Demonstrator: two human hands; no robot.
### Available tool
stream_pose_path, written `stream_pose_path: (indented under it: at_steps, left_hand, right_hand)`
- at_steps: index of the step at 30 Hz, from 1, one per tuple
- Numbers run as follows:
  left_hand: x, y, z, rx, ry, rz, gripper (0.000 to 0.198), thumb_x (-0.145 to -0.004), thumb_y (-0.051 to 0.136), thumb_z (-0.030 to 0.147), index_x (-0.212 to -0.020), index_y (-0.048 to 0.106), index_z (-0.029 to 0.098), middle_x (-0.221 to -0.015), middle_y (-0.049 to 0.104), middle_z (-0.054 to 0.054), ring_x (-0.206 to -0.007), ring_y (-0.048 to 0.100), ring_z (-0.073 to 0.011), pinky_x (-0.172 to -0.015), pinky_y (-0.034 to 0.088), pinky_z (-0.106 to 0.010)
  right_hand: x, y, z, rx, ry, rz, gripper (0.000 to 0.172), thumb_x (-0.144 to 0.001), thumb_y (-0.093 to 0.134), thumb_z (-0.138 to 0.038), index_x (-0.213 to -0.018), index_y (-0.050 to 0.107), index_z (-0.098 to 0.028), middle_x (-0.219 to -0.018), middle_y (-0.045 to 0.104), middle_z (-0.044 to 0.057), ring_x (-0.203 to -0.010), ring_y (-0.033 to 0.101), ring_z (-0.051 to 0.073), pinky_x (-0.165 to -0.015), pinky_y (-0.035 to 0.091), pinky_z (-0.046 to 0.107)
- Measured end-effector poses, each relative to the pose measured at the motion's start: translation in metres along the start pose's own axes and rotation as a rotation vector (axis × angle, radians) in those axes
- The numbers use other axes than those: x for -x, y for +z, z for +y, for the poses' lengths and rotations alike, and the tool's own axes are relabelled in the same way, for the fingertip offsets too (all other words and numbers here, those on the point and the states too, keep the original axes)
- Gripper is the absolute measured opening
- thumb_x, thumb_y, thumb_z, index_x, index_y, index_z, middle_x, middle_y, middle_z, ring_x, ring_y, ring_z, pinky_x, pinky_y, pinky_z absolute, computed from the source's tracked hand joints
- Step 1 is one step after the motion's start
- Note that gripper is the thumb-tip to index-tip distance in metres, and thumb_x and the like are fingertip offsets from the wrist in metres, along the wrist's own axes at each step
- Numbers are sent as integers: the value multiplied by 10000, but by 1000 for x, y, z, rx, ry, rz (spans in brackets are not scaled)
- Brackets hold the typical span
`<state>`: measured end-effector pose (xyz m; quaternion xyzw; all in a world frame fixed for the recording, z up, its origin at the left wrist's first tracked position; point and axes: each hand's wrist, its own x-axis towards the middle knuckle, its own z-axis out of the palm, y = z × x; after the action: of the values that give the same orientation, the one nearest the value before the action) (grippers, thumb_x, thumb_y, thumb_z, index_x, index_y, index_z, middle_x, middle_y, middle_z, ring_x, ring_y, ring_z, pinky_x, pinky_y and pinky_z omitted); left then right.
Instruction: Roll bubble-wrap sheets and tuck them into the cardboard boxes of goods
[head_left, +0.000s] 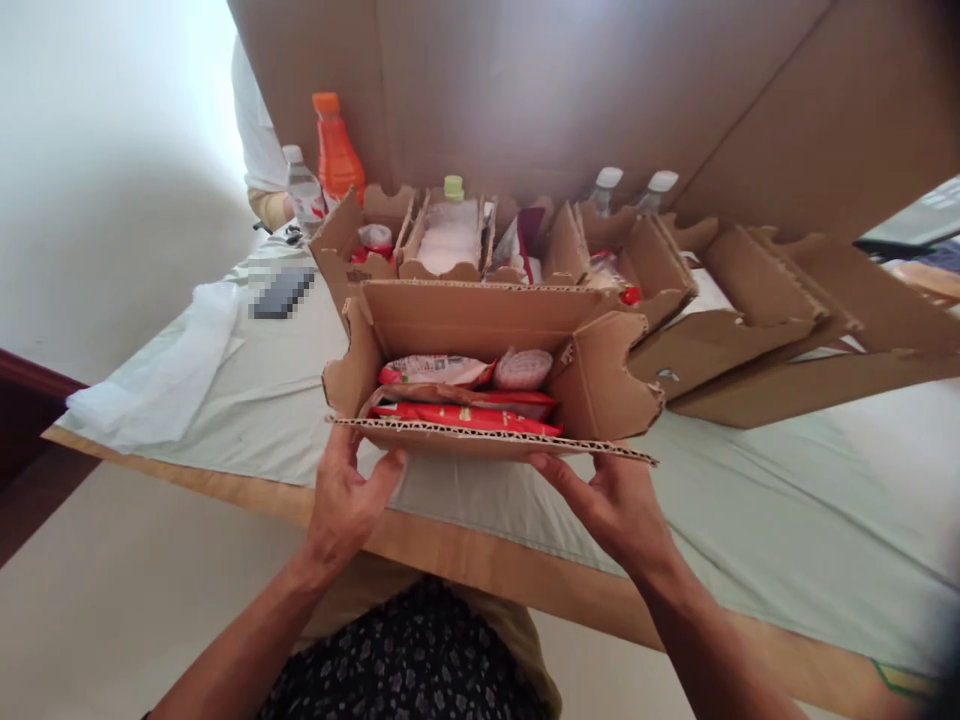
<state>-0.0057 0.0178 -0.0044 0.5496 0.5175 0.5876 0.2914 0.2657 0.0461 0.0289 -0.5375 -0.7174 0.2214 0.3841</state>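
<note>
An open-topped cardboard box [480,310] with notched side walls is between my hands, near the front of the table. My left hand [349,495] grips its near left part, thumb on the front wall and fingers out of sight around the side. At the near right, my right hand [611,495] grips it in the same way. Inside lie red packets [465,418], a white and red packet [435,371] and a rolled whitish bundle [523,369]. The box's underside is hidden.
Several similar cardboard boxes [750,270] stand in a row behind. Bottles rise beyond them, including an orange bottle [339,150]. White wrapping [161,375] and a dark flat blurred-out object [281,293] lie left on the pale cloth [300,420]. Another person's sleeve [255,110] shows behind.
</note>
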Motion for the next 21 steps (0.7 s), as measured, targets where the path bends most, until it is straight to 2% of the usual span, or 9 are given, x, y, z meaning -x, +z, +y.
stream_pose_path:
  at_steps: [3,7,9,11,15,18,21]
  left_hand:
    - [25,-14,-6,-27,-81,82,604,-942,721,336,-1496,500,239,-1499,597,-137,-1482,513,-298,-1245,429,-466]
    - [45,-40,-5,-91,-114,262,707,-913,767,370,-1538,465,233,-1594,508,-134,-1574,381,-312,-1318,297,-477]
    - [50,-53,-5,-112,-101,353,769,-888,795,376,-1557,447,225,-1606,491,-139,-1580,363,-320,-1331,256,-483]
    - [55,-65,-6,-128,-74,420,798,-867,818,374,-1557,446,226,-1585,509,-146,-1551,406,-329,-1320,275,-496]
    - [68,-80,-12,-204,-43,469,826,-853,821,335,-1574,427,244,-1548,526,-150,-1474,485,-328,-1276,343,-509]
    - [78,-86,-23,-318,-39,469,872,-855,800,301,-1614,373,265,-1571,486,-144,-1465,478,-318,-1269,338,-511]
    - [78,-92,-37,-402,-9,509,933,-834,807,297,-1635,328,281,-1614,419,-154,-1487,445,-333,-1262,333,-540]
  right_hand:
    - [-4,13,-2,-68,-19,-86,348,-952,669,-518,-1142,721,-231,-991,749,90,-1003,700,304,-909,587,447]
    - [-35,46,-13,-206,-163,-228,386,-948,675,-464,-1242,687,-214,-1158,736,107,-1189,660,321,-1074,540,487]
    - [-56,75,-18,-286,-252,-286,455,-929,683,-433,-1317,647,-198,-1276,703,125,-1276,621,325,-1125,510,503]
    - [-78,109,-24,-356,-311,-344,525,-902,685,-386,-1381,604,-189,-1349,673,133,-1329,589,324,-1159,484,516]
    - [-121,176,-44,-500,-356,-439,709,-858,623,-231,-1546,453,-191,-1518,573,116,-1406,544,281,-1214,450,485]
    - [-148,214,-61,-523,-386,-423,774,-887,568,-196,-1627,341,-195,-1646,439,107,-1513,443,254,-1279,381,465]
    - [-160,242,-67,-465,-352,-363,721,-944,543,-232,-1634,343,-172,-1657,416,133,-1542,405,260,-1288,364,482]
